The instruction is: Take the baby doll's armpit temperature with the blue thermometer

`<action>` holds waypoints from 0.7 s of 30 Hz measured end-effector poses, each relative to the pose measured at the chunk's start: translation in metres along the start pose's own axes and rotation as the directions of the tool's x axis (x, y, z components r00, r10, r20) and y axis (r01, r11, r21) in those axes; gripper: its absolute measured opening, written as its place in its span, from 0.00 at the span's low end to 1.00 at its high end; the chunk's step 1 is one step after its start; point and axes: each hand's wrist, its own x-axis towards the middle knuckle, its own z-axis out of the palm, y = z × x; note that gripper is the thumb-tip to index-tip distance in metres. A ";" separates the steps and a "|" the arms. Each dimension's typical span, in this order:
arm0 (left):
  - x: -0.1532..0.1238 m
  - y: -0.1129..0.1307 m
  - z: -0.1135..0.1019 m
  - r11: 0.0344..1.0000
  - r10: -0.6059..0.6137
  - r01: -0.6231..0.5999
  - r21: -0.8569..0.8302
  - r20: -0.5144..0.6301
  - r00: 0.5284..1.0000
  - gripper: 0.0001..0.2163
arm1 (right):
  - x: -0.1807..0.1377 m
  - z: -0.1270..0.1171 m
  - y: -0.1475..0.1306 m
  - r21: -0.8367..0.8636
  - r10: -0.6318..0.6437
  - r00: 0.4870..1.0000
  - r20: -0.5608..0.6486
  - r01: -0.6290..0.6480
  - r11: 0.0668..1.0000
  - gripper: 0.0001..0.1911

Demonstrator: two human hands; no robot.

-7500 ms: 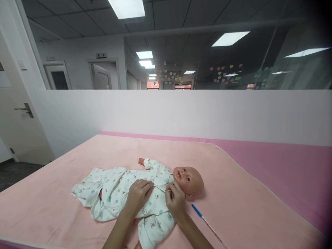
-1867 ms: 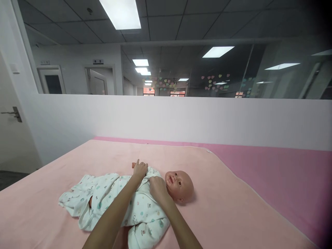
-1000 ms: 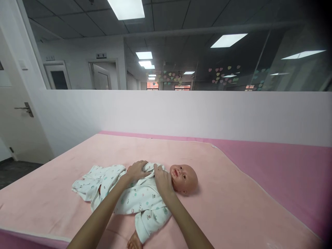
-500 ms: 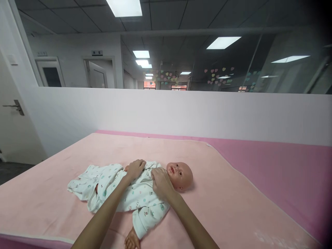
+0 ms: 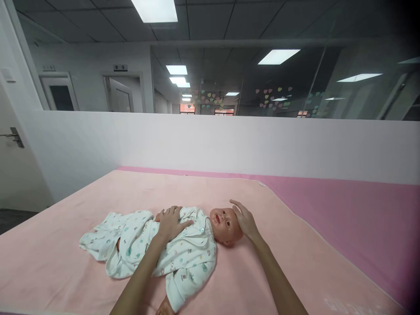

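Note:
A baby doll (image 5: 220, 218) lies on its back, its bald head to the right, dressed in a white printed baby outfit (image 5: 187, 253). Spread flat on the doll's chest and belly is my left hand (image 5: 170, 223), fingers apart. My right hand (image 5: 246, 221) rests against the top of the doll's head, fingers stretched out and holding nothing. One doll hand (image 5: 165, 307) shows at the near sleeve's end, cut off by the lower frame edge. The legs are mostly covered by the cloth.
Under the doll is a peach-coloured sheet (image 5: 295, 262) over a pink surface (image 5: 344, 205). A low white wall (image 5: 229, 144) with glass above it stands behind. At the far left is a door with a handle (image 5: 15, 137).
My right hand has left the collar and moved right to the doll's head, its fingers opening. On the doll's torso, my left hand has flattened and spread. The view has shifted slightly.

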 end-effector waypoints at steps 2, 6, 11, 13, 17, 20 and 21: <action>-0.001 -0.001 0.001 1.000 0.008 -0.008 -0.012 -0.015 1.000 0.28 | -0.002 0.001 0.012 0.143 0.103 0.993 0.064 -0.111 0.984 0.19; -0.001 -0.003 0.005 0.999 0.020 -0.021 -0.037 -0.029 0.999 0.28 | -0.010 0.005 0.017 0.259 0.110 0.993 0.036 -0.116 0.959 0.18; -0.002 -0.005 0.008 0.998 0.029 -0.031 -0.060 -0.042 0.999 0.25 | -0.018 0.003 0.012 0.322 0.051 0.997 0.058 -0.067 0.944 0.14; -0.002 -0.004 0.007 0.997 0.034 -0.037 -0.065 -0.045 0.998 0.24 | -0.022 0.001 0.012 0.338 0.059 0.994 0.089 -0.086 0.937 0.16; -0.003 -0.002 0.002 0.997 0.028 -0.031 -0.071 -0.043 0.999 0.22 | -0.029 0.000 0.013 0.338 0.044 0.996 0.082 -0.069 0.939 0.27; -0.004 -0.001 -0.001 0.997 0.017 -0.020 -0.077 -0.034 0.999 0.21 | -0.029 0.000 0.013 0.343 0.062 0.993 0.100 -0.093 0.935 0.25; -0.004 0.000 -0.001 0.997 0.016 -0.018 -0.079 -0.031 0.999 0.21 | -0.029 0.001 0.013 0.337 0.068 0.992 0.109 -0.101 0.936 0.23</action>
